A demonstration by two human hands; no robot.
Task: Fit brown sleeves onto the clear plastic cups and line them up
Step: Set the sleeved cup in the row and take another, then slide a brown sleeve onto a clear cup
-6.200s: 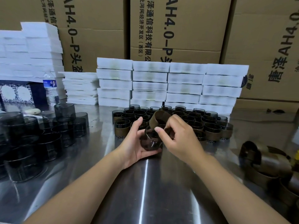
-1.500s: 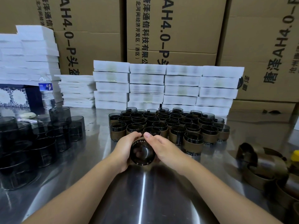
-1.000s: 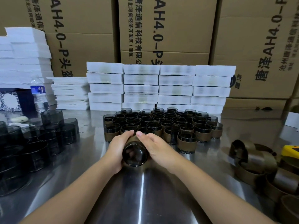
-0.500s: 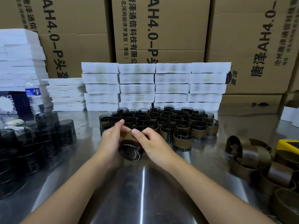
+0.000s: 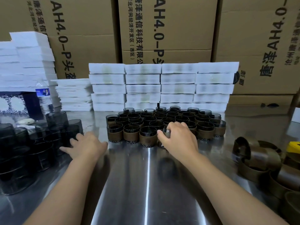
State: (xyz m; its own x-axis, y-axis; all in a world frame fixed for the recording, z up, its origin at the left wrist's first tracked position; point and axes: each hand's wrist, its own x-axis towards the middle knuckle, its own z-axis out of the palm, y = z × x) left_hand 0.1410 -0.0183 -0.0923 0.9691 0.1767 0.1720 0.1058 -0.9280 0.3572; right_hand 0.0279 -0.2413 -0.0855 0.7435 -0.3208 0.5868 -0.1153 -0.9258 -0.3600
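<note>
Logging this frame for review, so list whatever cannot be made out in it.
1. Head view: the cup under the right hand; the grip covers most of it, so sleeve fit and whether it stands are unclear.
2. The left hand: blurred; contact with the bare cups uncertain.
3. The loose sleeves: cut off by the right edge; count unknown.
4. The yellow object: cropped at the right edge, unidentifiable.

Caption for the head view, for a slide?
Right hand grips a sleeved cup at the front row; left hand reaches toward bare cups.
</note>
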